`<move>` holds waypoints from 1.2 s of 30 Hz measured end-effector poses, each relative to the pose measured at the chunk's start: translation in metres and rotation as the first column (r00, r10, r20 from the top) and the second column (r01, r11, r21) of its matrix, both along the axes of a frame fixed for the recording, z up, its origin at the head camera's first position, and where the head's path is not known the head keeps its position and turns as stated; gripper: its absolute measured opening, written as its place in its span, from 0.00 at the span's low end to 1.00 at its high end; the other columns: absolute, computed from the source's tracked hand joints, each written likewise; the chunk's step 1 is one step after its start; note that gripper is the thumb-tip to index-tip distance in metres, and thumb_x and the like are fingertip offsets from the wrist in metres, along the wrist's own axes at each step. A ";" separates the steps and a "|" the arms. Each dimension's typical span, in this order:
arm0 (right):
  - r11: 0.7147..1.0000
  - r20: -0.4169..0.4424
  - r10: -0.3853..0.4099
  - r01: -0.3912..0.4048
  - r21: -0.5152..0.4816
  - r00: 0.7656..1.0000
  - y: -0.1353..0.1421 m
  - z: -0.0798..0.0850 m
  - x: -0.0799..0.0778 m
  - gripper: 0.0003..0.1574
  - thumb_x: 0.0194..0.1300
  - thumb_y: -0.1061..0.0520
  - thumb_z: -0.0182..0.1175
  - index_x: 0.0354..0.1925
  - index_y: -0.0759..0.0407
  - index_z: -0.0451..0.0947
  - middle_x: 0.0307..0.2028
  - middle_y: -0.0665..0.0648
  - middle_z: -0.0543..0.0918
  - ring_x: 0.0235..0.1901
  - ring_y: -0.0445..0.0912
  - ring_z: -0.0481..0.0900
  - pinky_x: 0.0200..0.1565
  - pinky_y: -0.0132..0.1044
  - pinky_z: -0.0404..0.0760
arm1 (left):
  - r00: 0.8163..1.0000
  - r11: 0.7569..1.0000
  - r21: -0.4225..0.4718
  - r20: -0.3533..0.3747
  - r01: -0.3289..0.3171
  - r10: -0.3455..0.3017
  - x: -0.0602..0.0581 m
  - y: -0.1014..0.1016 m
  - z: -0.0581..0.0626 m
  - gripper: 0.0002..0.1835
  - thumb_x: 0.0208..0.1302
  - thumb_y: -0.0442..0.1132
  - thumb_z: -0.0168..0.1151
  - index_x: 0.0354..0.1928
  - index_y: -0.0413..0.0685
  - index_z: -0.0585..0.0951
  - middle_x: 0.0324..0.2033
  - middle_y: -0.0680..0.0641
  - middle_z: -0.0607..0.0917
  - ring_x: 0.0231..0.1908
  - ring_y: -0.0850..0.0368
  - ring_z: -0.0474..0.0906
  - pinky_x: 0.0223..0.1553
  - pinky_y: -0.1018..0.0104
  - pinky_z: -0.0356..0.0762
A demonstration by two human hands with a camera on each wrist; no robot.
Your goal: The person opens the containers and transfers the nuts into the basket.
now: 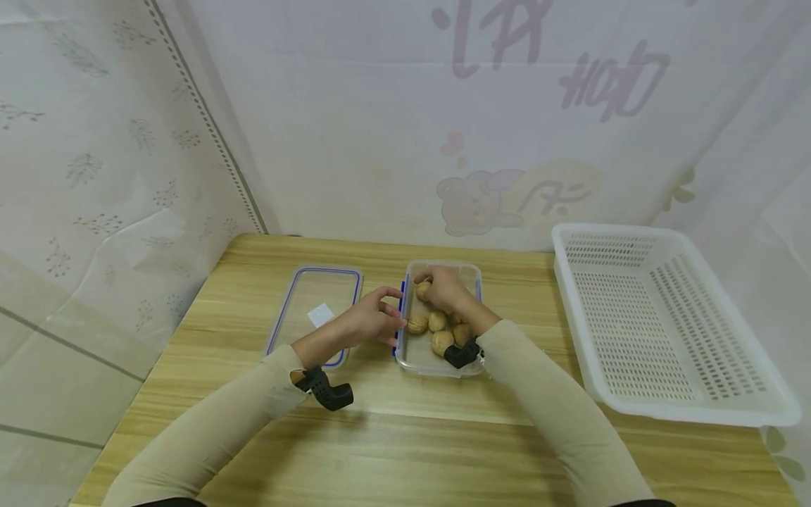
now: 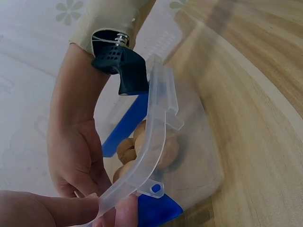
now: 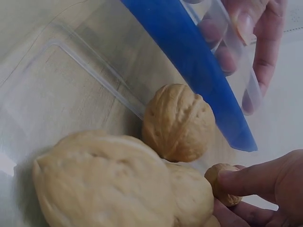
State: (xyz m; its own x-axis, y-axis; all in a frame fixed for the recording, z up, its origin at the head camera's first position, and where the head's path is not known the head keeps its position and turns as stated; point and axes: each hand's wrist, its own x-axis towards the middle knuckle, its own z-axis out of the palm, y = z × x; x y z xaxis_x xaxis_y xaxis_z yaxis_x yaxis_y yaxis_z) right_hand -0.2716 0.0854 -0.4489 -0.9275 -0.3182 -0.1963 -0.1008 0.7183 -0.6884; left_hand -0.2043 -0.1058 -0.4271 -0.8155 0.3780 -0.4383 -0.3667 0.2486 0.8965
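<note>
A clear plastic container (image 1: 437, 369) with blue side clips stands on the table, several walnuts (image 1: 417, 324) lying inside it. My left hand (image 1: 375, 318) grips the container's left side; in the left wrist view the thumb (image 2: 71, 211) and fingers lie on either side of the rim. My right hand (image 1: 446, 289) reaches into the far part of the container. Between its thumb and fingers it pinches a walnut (image 3: 214, 177), seen low at the right in the right wrist view. Other walnuts (image 3: 177, 124) lie close by, the nearest ones filling the lower left there.
To the container's left lies a clear lid (image 1: 304, 290) with a blue seal and a white square label (image 1: 321, 315). A large white perforated basket (image 1: 579, 317) stands at the right of the wooden table (image 1: 405, 458). Printed cloth (image 1: 355, 141) hangs behind.
</note>
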 end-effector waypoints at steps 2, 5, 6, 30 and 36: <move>1.000 0.027 -0.016 0.016 -0.024 1.000 0.002 0.002 0.000 0.24 0.61 0.70 0.60 0.56 0.62 0.82 0.59 0.65 0.80 0.56 0.56 0.76 0.60 0.48 0.78 | 1.000 1.000 0.000 -0.004 -0.004 0.004 -0.001 0.000 0.000 0.32 0.70 0.24 0.59 0.72 0.40 0.60 0.45 0.40 0.73 0.40 0.51 0.79 0.37 0.58 0.89; 0.998 0.060 -0.034 0.038 -0.053 0.998 0.005 0.007 0.001 0.26 0.62 0.69 0.60 0.58 0.61 0.82 0.62 0.64 0.79 0.56 0.55 0.75 0.58 0.46 0.78 | 1.000 1.000 0.003 -0.010 -0.007 0.007 -0.001 0.001 -0.001 0.32 0.70 0.24 0.59 0.72 0.39 0.60 0.45 0.40 0.73 0.40 0.51 0.79 0.37 0.58 0.89; 0.998 0.063 -0.033 0.037 -0.051 0.997 0.006 0.009 0.002 0.26 0.62 0.69 0.60 0.59 0.61 0.81 0.62 0.63 0.79 0.56 0.55 0.75 0.58 0.46 0.78 | 1.000 1.000 0.004 -0.012 -0.006 0.006 -0.001 0.001 -0.001 0.32 0.70 0.24 0.59 0.72 0.39 0.60 0.45 0.40 0.73 0.40 0.51 0.79 0.37 0.58 0.89; 0.969 -0.024 0.123 -0.126 -0.213 0.992 0.061 0.083 0.011 0.23 0.69 0.70 0.60 0.62 0.68 0.76 0.65 0.67 0.75 0.62 0.62 0.74 0.64 0.55 0.75 | 0.999 0.999 0.032 -0.034 -0.005 0.006 0.002 -0.004 -0.007 0.32 0.71 0.25 0.59 0.73 0.40 0.60 0.48 0.37 0.75 0.44 0.49 0.80 0.38 0.58 0.89; 0.974 0.018 0.068 -0.062 -0.217 0.998 0.103 0.104 0.018 0.25 0.72 0.69 0.58 0.66 0.66 0.73 0.67 0.66 0.73 0.66 0.61 0.70 0.67 0.56 0.72 | 0.999 0.999 0.037 -0.039 -0.007 0.008 0.001 -0.003 -0.008 0.32 0.71 0.26 0.59 0.73 0.40 0.60 0.49 0.37 0.75 0.43 0.50 0.80 0.36 0.59 0.89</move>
